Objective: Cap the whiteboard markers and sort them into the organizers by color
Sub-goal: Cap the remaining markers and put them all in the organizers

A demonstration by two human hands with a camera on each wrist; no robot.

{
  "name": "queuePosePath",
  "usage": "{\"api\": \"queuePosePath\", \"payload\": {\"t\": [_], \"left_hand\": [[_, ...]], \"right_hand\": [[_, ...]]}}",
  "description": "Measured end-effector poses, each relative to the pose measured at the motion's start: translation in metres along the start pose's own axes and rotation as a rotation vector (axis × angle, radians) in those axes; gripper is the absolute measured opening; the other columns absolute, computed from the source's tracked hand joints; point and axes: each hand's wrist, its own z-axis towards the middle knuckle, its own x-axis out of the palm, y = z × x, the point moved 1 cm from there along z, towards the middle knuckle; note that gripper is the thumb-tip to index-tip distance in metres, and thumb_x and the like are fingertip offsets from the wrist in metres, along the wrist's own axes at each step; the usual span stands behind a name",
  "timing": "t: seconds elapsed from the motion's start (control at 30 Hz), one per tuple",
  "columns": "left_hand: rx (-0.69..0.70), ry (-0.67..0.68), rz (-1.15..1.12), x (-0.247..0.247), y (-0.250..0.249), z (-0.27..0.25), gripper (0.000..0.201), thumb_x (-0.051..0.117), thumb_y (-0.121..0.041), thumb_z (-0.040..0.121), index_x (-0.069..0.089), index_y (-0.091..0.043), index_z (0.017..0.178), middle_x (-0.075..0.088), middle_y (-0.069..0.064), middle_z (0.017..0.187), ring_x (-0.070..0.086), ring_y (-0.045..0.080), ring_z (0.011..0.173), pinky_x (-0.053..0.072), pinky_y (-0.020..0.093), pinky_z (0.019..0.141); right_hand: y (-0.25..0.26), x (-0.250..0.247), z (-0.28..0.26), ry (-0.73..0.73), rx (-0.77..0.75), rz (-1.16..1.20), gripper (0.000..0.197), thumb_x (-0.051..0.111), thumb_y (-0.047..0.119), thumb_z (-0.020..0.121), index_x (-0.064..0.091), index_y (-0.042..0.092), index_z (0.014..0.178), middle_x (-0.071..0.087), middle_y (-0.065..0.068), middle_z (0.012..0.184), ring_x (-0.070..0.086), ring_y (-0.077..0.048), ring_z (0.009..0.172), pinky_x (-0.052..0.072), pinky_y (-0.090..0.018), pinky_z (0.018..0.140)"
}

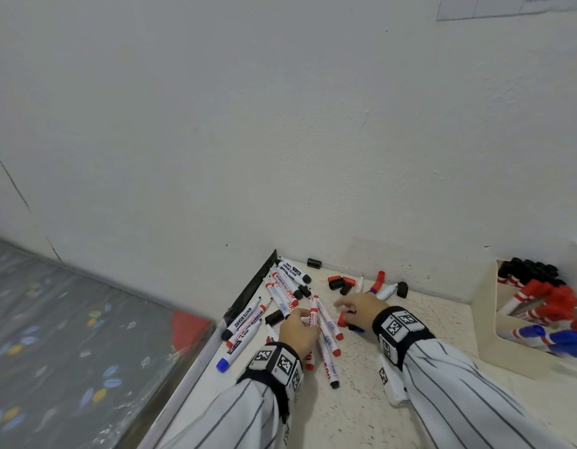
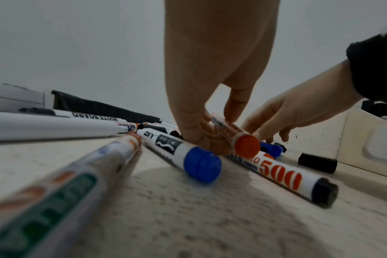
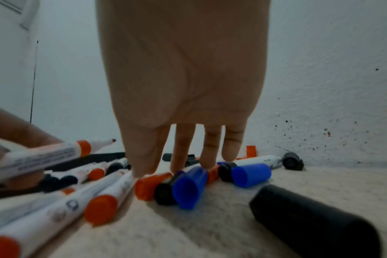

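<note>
Red-banded and uncapped, a white plastic whiteboard marker (image 2: pixel 230 132) is pinched between the thumb and fingers of the person's left hand (image 1: pixel 298 328), lifted clear of the speckled cream tabletop (image 1: pixel 358 413) with its bare tip pointing away from the wrist. Beside it, the right hand (image 1: pixel 356 307) reaches down with fingers extended, thumb and fingertips touching a loose red plastic cap (image 3: pixel 149 185) that lies on the table; whether the cap is actually gripped cannot be told. Touching that cap are a small black cap (image 3: pixel 164 192) and a loose blue cap (image 3: pixel 189 186), with another blue cap (image 3: pixel 251 174) just behind. More uncapped markers (image 1: pixel 280 293) lie scattered and crossed near the table's left edge, a blue-ended one (image 2: pixel 179 151) close to the left hand. Well to the right stands a cream divided organizer (image 1: pixel 488 319) holding capped black, red and blue markers in separate compartments. Both wrists wear black bands with printed square tags over striped sleeves.
</note>
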Motion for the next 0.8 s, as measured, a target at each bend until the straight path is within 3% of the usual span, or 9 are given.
{"api": "queuePosePath", "payload": {"t": [0.17, 0.3, 0.4, 0.5, 0.57, 0.67, 0.73, 0.8], "left_hand": [[-0.007, -0.005, -0.015, -0.001, 0.001, -0.002, 0.039, 0.056, -0.013, 0.09, 0.046, -0.017, 0.127, 0.052, -0.01, 0.082, 0.052, 0.002, 0.071, 0.04, 0.011, 0.056], [0.031, 0.0, -0.031, -0.001, 0.003, -0.005, 0.037, 0.057, -0.012, 0.09, 0.048, -0.019, 0.125, 0.055, -0.007, 0.082, 0.054, 0.004, 0.071, 0.044, 0.012, 0.06], [0.075, -0.015, -0.068, -0.001, 0.002, -0.011, 0.035, 0.055, -0.011, 0.091, 0.048, -0.019, 0.125, 0.056, -0.006, 0.081, 0.053, 0.004, 0.069, 0.044, 0.012, 0.06], [0.116, -0.013, -0.098, 0.001, 0.002, -0.015, 0.031, 0.052, -0.012, 0.092, 0.051, -0.019, 0.122, 0.055, -0.005, 0.083, 0.052, 0.004, 0.068, 0.043, 0.013, 0.057], [0.148, -0.006, -0.115, 0.005, 0.0, -0.021, 0.028, 0.05, -0.01, 0.094, 0.052, -0.021, 0.12, 0.057, -0.004, 0.089, 0.053, 0.003, 0.07, 0.042, 0.011, 0.054], [0.22, 0.021, -0.112, 0.011, -0.003, -0.027, 0.027, 0.047, -0.005, 0.094, 0.055, -0.02, 0.115, 0.055, -0.004, 0.093, 0.051, 0.001, 0.072, 0.042, 0.008, 0.05], [0.246, 0.045, -0.121, 0.015, -0.008, -0.036, 0.025, 0.046, -0.002, 0.094, 0.057, -0.02, 0.108, 0.054, -0.005, 0.087, 0.051, 0.003, 0.071, 0.043, 0.005, 0.049], [0.26, 0.061, -0.101, 0.019, -0.01, -0.038, 0.029, 0.048, 0.0, 0.092, 0.057, -0.024, 0.105, 0.056, -0.003, 0.093, 0.053, 0.007, 0.082, 0.045, 0.006, 0.056]], "right_hand": [[0.0, 0.008, -0.009, -0.009, -0.036, -0.021, 0.024, 0.065, 0.019, 0.082, 0.064, 0.024, 0.105, 0.063, 0.004, 0.11, 0.057, -0.01, 0.099, 0.049, -0.026, 0.09], [0.003, 0.003, -0.017, -0.244, -0.035, 0.117, 0.022, 0.053, 0.021, 0.091, 0.057, 0.021, 0.112, 0.054, -0.001, 0.11, 0.05, -0.011, 0.088, 0.045, -0.023, 0.084], [0.005, -0.006, -0.024, -0.386, -0.057, 0.311, 0.024, 0.043, 0.022, 0.097, 0.054, 0.018, 0.117, 0.057, -0.003, 0.105, 0.052, -0.013, 0.085, 0.044, -0.024, 0.08], [0.003, -0.014, -0.032, -0.49, -0.023, 0.501, 0.02, 0.047, 0.025, 0.095, 0.054, 0.012, 0.108, 0.059, 0.001, 0.092, 0.055, -0.013, 0.082, 0.046, -0.021, 0.072], [0.0, -0.018, -0.039, -0.547, -0.019, 0.569, 0.019, 0.049, 0.021, 0.094, 0.055, 0.011, 0.109, 0.057, 0.001, 0.094, 0.056, -0.013, 0.087, 0.046, -0.018, 0.074], [-0.001, -0.019, -0.048, -0.543, -0.044, 0.674, 0.02, 0.047, 0.016, 0.095, 0.055, 0.011, 0.113, 0.062, 0.003, 0.095, 0.059, -0.013, 0.094, 0.05, -0.024, 0.085], [0.0, -0.018, -0.058, -0.513, -0.065, 0.708, 0.017, 0.048, 0.015, 0.095, 0.056, 0.014, 0.11, 0.061, 0.007, 0.09, 0.059, -0.009, 0.09, 0.047, -0.017, 0.08], [-0.001, -0.014, -0.066, -0.468, -0.076, 0.686, 0.015, 0.048, 0.016, 0.095, 0.057, 0.016, 0.107, 0.062, 0.004, 0.093, 0.058, -0.01, 0.091, 0.044, -0.016, 0.08]]}}
